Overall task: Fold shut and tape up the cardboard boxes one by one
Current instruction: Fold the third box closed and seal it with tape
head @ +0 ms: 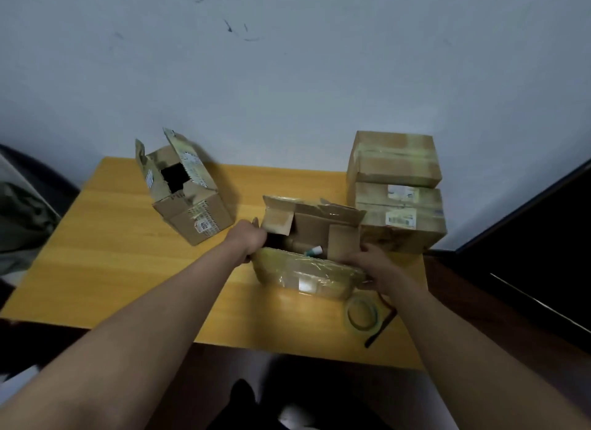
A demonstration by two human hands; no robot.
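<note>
left hand (252, 237) and right hand (372, 263), each grip clenched on the open box (307, 269), opposite ends

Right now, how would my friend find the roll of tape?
Start at the yellow table, then go to its near right corner. Beside the box in both hands lies the tape roll: the only clear, flat ring among brown boxes.

Both hands, left hand (252, 239) and right hand (372, 263), gripping open centre box (307, 247) on yellow table (128, 269), tape roll (363, 312) near right.
</note>
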